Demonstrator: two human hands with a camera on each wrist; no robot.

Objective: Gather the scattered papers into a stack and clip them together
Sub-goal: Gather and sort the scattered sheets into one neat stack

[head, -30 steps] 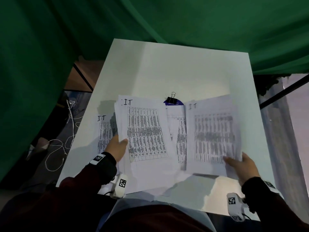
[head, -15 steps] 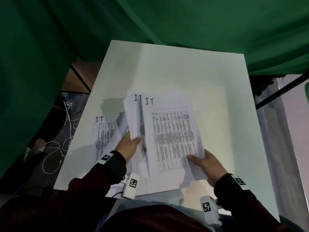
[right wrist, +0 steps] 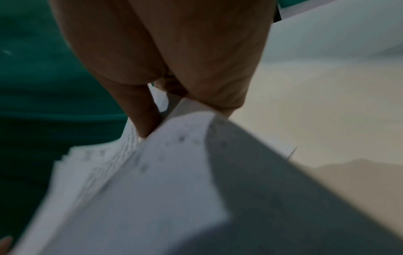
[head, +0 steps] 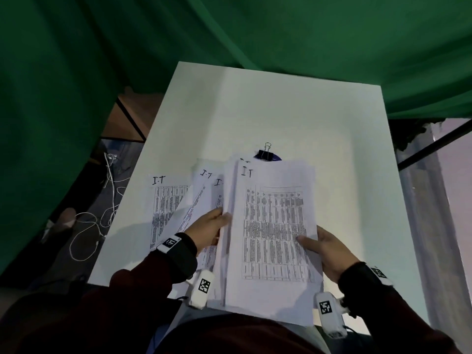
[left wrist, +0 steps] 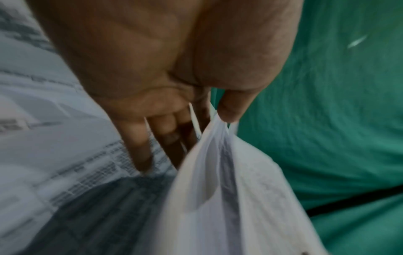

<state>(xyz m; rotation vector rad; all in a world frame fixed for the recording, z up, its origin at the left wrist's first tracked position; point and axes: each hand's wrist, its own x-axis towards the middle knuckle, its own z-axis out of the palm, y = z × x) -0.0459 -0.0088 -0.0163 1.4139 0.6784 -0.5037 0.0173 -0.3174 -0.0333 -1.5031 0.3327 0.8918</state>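
Observation:
Several printed sheets marked "I.T" form a loose bundle of papers (head: 274,226) held above the near part of the white table (head: 281,111). My right hand (head: 325,247) pinches the bundle's right edge, thumb on top (right wrist: 144,119). My left hand (head: 209,231) grips the left edge of the sheets (left wrist: 218,172), fingers underneath. Fanned sheets (head: 204,185) stick out to the left of the bundle. One more sheet (head: 166,200) lies flat on the table at the left. A black binder clip (head: 265,154) sits on the table just beyond the bundle's top edge.
Green cloth (head: 255,29) hangs behind and to the left of the table. White cables (head: 102,213) lie on the floor left of the table. A dark rod (head: 434,144) crosses at the right.
My hands came together, bringing the two groups of sheets into one bundle. The bundle has since shifted right and nearer, uncovering the binder clip.

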